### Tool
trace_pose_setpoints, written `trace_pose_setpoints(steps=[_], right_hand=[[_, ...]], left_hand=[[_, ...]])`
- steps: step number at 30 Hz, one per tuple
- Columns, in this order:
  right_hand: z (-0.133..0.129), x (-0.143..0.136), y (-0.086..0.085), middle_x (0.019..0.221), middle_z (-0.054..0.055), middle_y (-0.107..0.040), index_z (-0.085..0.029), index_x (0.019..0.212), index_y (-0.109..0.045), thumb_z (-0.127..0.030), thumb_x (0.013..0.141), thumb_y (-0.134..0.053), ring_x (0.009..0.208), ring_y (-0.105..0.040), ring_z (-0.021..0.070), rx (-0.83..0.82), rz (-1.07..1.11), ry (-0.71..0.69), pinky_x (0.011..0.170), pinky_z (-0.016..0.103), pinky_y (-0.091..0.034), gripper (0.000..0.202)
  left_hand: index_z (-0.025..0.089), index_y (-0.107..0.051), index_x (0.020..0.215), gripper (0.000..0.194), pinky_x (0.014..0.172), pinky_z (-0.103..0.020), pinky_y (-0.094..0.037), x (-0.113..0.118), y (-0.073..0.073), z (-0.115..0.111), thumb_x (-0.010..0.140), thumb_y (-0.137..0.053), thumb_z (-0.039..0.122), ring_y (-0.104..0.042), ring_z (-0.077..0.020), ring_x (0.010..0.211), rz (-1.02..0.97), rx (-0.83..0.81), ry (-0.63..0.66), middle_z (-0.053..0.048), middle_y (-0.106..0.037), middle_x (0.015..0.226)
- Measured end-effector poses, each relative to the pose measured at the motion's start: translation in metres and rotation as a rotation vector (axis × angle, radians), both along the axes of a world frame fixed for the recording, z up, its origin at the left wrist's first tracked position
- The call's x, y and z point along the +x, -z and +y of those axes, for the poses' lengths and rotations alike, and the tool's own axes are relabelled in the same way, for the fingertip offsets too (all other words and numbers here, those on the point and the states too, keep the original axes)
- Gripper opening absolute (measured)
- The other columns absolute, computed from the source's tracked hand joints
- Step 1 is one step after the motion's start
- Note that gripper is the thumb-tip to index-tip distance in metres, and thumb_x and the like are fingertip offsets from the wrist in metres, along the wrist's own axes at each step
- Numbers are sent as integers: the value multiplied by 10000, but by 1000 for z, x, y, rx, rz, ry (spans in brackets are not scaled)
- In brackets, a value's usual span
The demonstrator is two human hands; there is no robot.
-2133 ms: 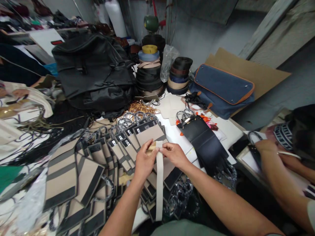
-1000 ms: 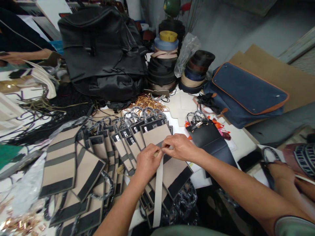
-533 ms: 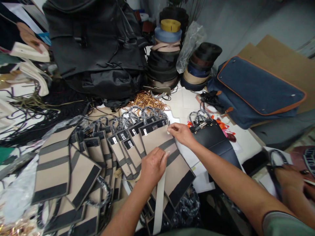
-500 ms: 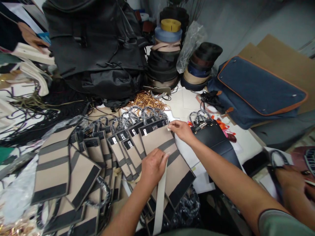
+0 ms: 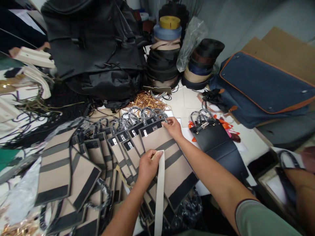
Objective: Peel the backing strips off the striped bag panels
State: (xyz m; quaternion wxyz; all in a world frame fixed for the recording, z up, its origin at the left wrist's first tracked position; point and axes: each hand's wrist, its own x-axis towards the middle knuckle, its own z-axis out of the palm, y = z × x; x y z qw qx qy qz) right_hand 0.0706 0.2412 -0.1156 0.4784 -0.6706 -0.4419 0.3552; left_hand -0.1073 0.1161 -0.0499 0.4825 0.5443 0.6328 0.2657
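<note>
- The left hand (image 5: pixel 148 166) and the right hand (image 5: pixel 174 128) are apart, the right one farther out from the body and over to the right.
- The left hand is clamped on the upper end of a pale strip (image 5: pixel 160 193), between thumb and fingers.
- The strip lies just right of the left hand, its long axis running back toward the wearer, almost straight, across the fanned bags.
- The left hand is clearly the nearer to it; the right touches no part of the strip.
- The right fingertips are pinched on what looks like a small pale piece (image 5: pixel 163 124), at the far edge of the top beige bag (image 5: pixel 157 137).
- That bag slants from far left to near right, so the strip crosses its line at an angle.
- The black bag (image 5: pixel 218 139) lies on the table (image 5: pixel 174 101), to the right of the right hand.
</note>
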Motion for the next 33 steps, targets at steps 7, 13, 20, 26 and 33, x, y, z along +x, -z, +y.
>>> trace_pose_setpoints(steps=[7,13,20,26,33], right_hand=[[-37,2,-55,955,57,-651,-171,1084,-653,-428,818,-601,860,-583,180,84,81,58,828,313,-465,374],[-140,-28,-98,782,14,-654,-167,878,-687,-423,739,-740,708,-581,147,-143,493,-457,678,270,-459,296],[-167,-29,-111,607,-25,-574,-175,639,-584,-408,791,-677,605,-518,120,-124,377,-360,613,243,-402,293],[-170,-17,-130,646,-2,-636,-176,721,-685,-374,871,-563,655,-582,147,-106,161,-493,636,248,-431,277],[-157,-2,-170,798,20,-729,-229,877,-759,-373,829,-627,740,-648,178,-129,-286,-487,652,253,-447,202]], left_hand=[[170,-537,583,469,494,-204,-320,-2,-18,-2,780,-644,582,-367,-86,490,-214,-61,-188,62,-432,509],[155,-553,600,493,483,-201,-343,4,-40,-16,769,-643,610,-399,-81,485,-329,-65,-278,47,-486,526],[191,-671,1140,445,868,-301,-502,-3,-62,-32,764,-729,422,-660,-204,964,-186,189,-14,-76,-712,1109],[198,-735,995,251,872,-312,-520,-11,-72,-35,825,-676,372,-691,-211,915,-225,173,154,-63,-755,995],[187,-738,914,254,753,-281,-517,-10,-73,-30,835,-647,410,-682,-202,822,-212,133,95,-42,-762,896]])
